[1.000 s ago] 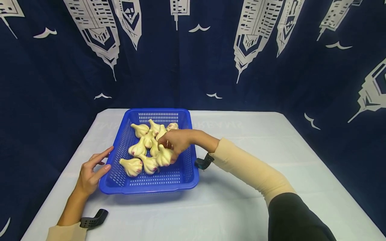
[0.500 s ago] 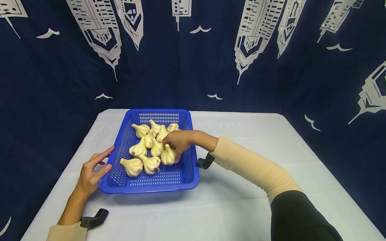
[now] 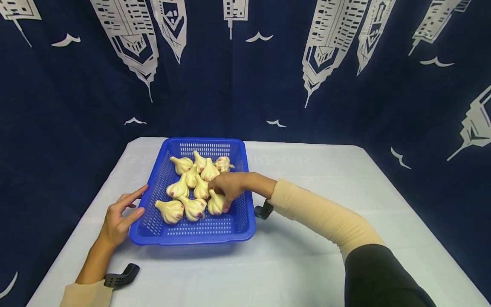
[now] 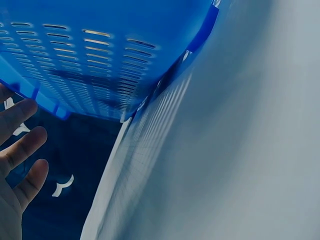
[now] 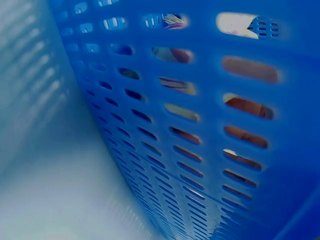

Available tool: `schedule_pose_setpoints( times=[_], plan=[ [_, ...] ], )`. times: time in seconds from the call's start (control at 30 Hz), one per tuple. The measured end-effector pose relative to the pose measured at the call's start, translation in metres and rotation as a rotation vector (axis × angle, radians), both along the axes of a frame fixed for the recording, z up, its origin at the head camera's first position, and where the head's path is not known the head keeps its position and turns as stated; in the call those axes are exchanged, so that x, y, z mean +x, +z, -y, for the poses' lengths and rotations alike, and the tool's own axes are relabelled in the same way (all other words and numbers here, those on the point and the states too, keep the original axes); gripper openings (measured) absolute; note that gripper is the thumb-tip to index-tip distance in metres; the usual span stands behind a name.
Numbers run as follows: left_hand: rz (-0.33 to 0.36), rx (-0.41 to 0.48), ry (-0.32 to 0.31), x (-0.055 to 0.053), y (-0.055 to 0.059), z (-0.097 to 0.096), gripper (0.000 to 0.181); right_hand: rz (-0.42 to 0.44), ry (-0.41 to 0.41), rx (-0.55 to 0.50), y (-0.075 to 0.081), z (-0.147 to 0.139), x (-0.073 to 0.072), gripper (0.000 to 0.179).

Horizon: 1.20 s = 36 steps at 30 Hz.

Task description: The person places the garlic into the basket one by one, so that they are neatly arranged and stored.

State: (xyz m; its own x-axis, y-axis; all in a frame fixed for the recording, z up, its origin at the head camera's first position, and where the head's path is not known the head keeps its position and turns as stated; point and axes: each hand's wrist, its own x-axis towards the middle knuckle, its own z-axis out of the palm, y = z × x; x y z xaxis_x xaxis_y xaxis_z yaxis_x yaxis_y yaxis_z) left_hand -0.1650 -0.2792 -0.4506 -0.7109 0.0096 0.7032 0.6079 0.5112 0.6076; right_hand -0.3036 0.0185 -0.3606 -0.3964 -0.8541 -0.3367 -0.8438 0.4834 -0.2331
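Observation:
In the head view a blue plastic basket (image 3: 192, 239) holds several garlic bulbs (image 3: 170, 211), cream with purplish bases. My right hand (image 3: 229, 186) reaches over the basket's right side and grips one garlic bulb (image 3: 217, 203), stem pointing up, near the middle right. Its fingers are partly hidden behind the back of the hand. My left hand (image 3: 118, 219) rests at the basket's left rim, index fingertip and thumb touching it, fingers extended. The left wrist view shows loose, spread fingers (image 4: 30, 142) beside the basket wall (image 4: 100, 65). Through slots in the basket wall (image 5: 165, 125), the right wrist view gives glimpses of the right hand.
The basket stands on a white-covered table (image 3: 307, 204). Behind it hangs a dark blue cloth (image 3: 245, 85) with white building prints. A black wrist device (image 3: 122, 276) sits at the left wrist, and another black device (image 3: 264, 209) is beside the basket's right wall.
My right hand has shifted the garlic bulb slightly right, apart from its neighbours, uncovering more of the bulbs behind. The left hand stays at the rim. The head view has shifted a little.

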Motion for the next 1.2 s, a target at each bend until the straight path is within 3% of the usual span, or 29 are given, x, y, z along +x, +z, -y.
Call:
schedule_pose_setpoints(
  times=[0.3,0.67,1.03,1.2],
  plan=[
    [0.001,-0.002,-0.003,0.001,0.002,-0.001,0.054,0.035,-0.038,-0.079,0.006,-0.005,0.001,0.069],
    [0.010,0.001,0.003,0.001,0.001,-0.001,0.054,0.071,-0.088,-0.217,0.034,-0.026,0.006,0.076],
    [-0.004,0.007,-0.001,0.000,-0.002,0.000,0.054,0.056,-0.193,-0.418,0.046,-0.073,0.014,0.070],
    [-0.012,0.021,-0.015,0.000,-0.003,0.000,0.054,-0.016,-0.269,-0.523,0.048,-0.104,0.019,0.068]
  ],
)
